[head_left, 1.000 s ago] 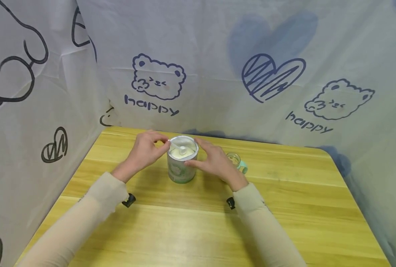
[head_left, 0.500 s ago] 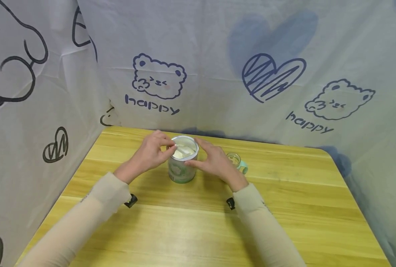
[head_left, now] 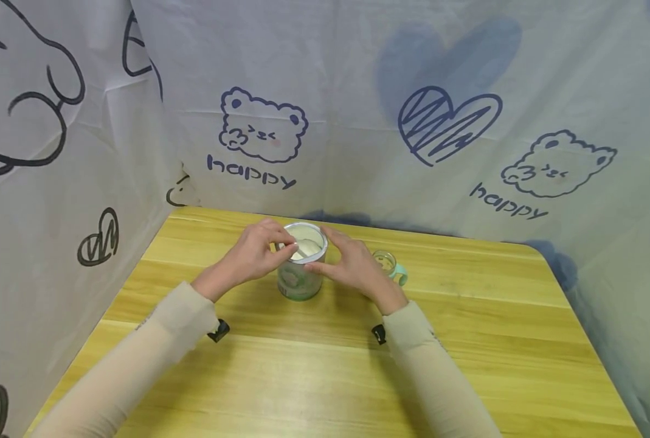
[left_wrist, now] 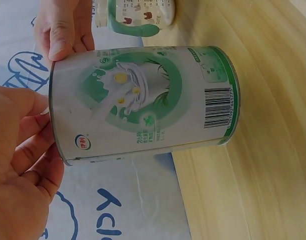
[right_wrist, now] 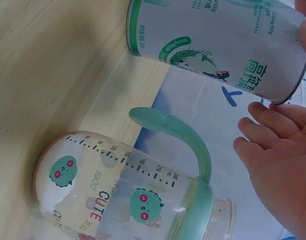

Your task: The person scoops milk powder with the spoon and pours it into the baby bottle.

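A white and green milk powder can stands upright on the table, its top uncovered and pale powder inside. At the mouth, my left hand pinches the handle of a white scoop between thumb and fingers; its bowl is hard to make out in the powder. My right hand holds the can by its rim, thumb on the near side and fingers on the far side. Just right of that hand, partly behind it, stands a clear baby bottle with a mint-green handle and no cap on its neck.
The wooden table ends at a back edge close behind the can. White cloth printed with bears and hearts hangs behind and at both sides. A black strap piece shows below the left cuff, another by the right.
My left hand has moved right and slightly down over the can's mouth, taking the scoop lower into the powder. My right hand and the can have stayed nearly still.
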`<state>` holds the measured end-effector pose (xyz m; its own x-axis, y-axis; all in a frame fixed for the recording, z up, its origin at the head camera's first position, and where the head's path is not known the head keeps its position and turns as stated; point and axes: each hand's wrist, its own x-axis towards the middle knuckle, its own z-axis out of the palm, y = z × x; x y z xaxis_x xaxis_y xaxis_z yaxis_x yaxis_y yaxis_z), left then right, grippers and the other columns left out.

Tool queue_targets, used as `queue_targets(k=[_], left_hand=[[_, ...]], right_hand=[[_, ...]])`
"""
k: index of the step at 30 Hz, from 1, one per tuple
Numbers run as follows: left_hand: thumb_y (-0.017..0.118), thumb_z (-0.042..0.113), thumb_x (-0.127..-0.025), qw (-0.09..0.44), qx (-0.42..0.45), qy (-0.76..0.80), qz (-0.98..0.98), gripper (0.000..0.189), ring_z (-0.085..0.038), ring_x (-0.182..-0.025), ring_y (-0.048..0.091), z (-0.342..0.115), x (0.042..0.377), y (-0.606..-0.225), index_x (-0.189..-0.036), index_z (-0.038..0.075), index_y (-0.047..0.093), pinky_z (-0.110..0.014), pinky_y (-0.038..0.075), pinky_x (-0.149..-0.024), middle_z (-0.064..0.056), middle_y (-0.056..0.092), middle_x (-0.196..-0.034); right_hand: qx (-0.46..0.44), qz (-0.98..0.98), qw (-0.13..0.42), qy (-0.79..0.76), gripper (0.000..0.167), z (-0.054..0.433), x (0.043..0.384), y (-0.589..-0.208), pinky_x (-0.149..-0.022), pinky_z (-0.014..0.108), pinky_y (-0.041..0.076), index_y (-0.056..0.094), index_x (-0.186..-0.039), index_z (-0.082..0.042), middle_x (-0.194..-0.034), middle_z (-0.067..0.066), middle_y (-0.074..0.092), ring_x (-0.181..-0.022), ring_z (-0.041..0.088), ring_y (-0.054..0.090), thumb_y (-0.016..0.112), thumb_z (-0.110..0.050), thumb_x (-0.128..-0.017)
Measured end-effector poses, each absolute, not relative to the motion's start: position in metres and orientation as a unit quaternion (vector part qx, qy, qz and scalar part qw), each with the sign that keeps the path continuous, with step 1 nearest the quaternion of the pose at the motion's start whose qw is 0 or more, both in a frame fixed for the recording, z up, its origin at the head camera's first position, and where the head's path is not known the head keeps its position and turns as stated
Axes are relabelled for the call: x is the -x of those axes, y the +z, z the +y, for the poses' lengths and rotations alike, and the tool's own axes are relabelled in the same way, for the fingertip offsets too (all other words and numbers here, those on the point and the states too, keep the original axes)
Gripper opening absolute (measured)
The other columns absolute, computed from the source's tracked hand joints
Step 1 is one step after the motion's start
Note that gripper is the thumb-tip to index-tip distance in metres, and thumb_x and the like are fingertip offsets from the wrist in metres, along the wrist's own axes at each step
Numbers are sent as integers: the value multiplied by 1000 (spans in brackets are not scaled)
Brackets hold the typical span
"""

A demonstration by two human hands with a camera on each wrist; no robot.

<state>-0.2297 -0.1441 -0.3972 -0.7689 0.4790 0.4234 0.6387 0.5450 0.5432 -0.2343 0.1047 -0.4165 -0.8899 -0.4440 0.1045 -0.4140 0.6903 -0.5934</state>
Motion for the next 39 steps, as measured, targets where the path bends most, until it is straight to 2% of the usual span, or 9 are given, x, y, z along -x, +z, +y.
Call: queue_targets(k=[6, 13, 15, 19, 22, 25, 28, 34, 39], left_hand=[[74, 13, -97, 92, 315, -367, -871, 16, -28, -99, 68, -142, 229, -394, -102, 2, 83, -49, 57, -83, -10, 81, -100], [74, 14, -97, 83, 291, -378, -875, 15, -25, -96, 68, -141, 231, -392, -100, 4, 84, -34, 54, -73, -8, 81, -99], [73, 15, -97, 85, 280, -382, -876, 14, -23, -94, 68, -141, 233, -392, -99, 5, 84, -33, 54, -71, -7, 81, -97], [73, 17, -97, 87, 236, -393, -884, 15, -22, -90, 67, -141, 234, -393, -100, 7, 83, -37, 55, -77, -6, 79, -94], [72, 20, -99, 83, 199, -401, -890, 17, -24, -95, 67, -141, 234, -394, -103, 6, 82, -42, 55, -85, -8, 77, -99], [70, 21, -101, 89, 176, -409, -891, 20, -28, -100, 67, -141, 235, -394, -105, 5, 80, -44, 54, -86, -11, 78, -106], [69, 22, -101, 104, 158, -424, -886, 20, -29, -96, 67, -143, 237, -394, -106, 4, 79, -39, 52, -82, -13, 78, -106], [68, 23, -101, 119, 116, -458, -874, 21, -24, -86, 65, -149, 241, -393, -104, 6, 79, -27, 49, -71, -11, 79, -99], [66, 25, -102, 108, 80, -486, -863, 25, -22, -93, 65, -156, 243, -393, -107, 3, 78, -27, 50, -80, -16, 77, -104]], right_hand=[[229, 920, 27, -318, 98, 105, 233, -414, -120, 53, 42, 37, -164, -14, -165, 11, 45, -150, 34, 47, 75, -64, -89], [227, 919, 30, -322, 98, 106, 236, -414, -121, 53, 41, 37, -164, -14, -166, 10, 44, -151, 33, 46, 75, -64, -89], [230, 917, 29, -324, 98, 106, 237, -415, -121, 53, 41, 37, -164, -14, -166, 10, 45, -151, 33, 46, 75, -63, -89], [235, 915, 26, -326, 97, 106, 238, -416, -121, 53, 41, 38, -164, -14, -165, 10, 46, -151, 33, 47, 76, -63, -89], [233, 917, 26, -323, 97, 106, 239, -417, -121, 53, 41, 38, -164, -15, -165, 9, 46, -151, 32, 46, 76, -63, -89], [229, 917, 28, -324, 97, 106, 238, -417, -122, 54, 40, 38, -164, -17, -166, 9, 45, -152, 32, 45, 75, -65, -88], [228, 916, 28, -328, 98, 105, 238, -417, -122, 54, 40, 38, -164, -17, -166, 8, 45, -152, 32, 44, 75, -66, -88], [231, 915, 26, -330, 98, 106, 237, -418, -122, 53, 39, 37, -165, -16, -166, 9, 45, -152, 32, 45, 76, -64, -88], [227, 918, 26, -323, 98, 106, 236, -418, -123, 53, 39, 36, -165, -16, -166, 10, 44, -152, 33, 45, 76, -63, -89]])
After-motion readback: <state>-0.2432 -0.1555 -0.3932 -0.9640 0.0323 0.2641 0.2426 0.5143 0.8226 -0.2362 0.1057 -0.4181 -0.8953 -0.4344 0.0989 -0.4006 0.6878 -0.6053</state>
